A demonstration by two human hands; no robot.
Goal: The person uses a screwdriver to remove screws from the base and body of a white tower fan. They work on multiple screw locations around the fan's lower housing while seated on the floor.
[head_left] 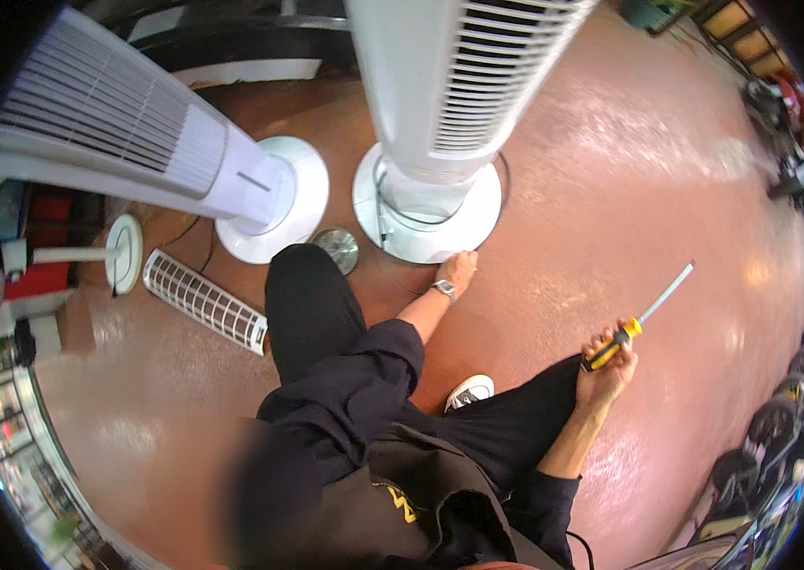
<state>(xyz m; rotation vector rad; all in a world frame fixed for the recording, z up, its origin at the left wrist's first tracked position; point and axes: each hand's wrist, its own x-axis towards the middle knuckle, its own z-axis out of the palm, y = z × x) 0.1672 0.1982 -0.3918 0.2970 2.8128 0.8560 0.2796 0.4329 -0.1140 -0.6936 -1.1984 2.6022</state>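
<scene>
My left hand (459,273), with a watch on its wrist, is at the front rim of a white round fan base (430,242). Its fingers are curled closed; what they hold, if anything, is hidden. On that base stands a white tower fan (411,95), its slatted side facing right. A dark cord (380,204) loops around the foot of its column. Out to the right, my right hand (608,366) grips a screwdriver (616,347) by its yellow and black handle. The long metal shaft points up and to the right, touching nothing.
A second tower fan (202,157) leans in from the left. A shiny round metal dish (337,249) sits between the bases. Beside my knee lies a white grille panel (207,299). A small white stand (124,254) is farther left. Dark wheeled equipment (773,418) lines the right edge.
</scene>
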